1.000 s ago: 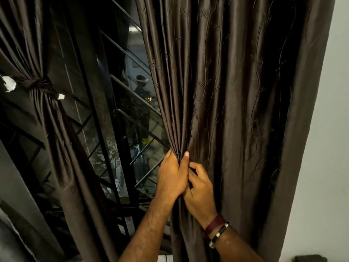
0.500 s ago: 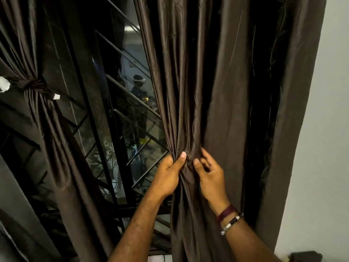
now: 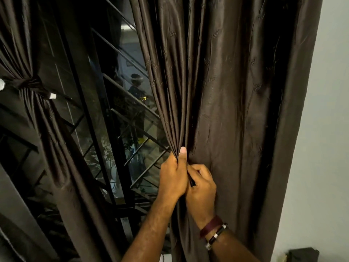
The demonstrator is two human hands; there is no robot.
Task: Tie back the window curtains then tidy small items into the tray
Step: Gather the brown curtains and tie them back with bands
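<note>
Tied curtain [image 3: 37,114] left of window grille [image 3: 120,118], loose curtain [image 3: 226,91] right

Two dark brown curtains: left curtain [image 3: 56,148], right curtain [image 3: 236,110]. One tie-back [image 3: 32,85]. Two hands: left hand [image 3: 172,178], right hand [image 3: 202,193]. Two bracelets: maroon bracelet [image 3: 210,226], black bracelet [image 3: 217,236]. One window [image 3: 113,129].

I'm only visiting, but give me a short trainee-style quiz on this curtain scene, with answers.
1. True or false: the left curtain is already tied back.
2. Which wrist wears the bracelets? A) left B) right
3. What is the left hand pinching?

Key:
1. True; a tie cinches it.
2. B; they sit below the right hand.
3. Gathered pleats at the inner edge of the right curtain, which hangs untied.
</note>
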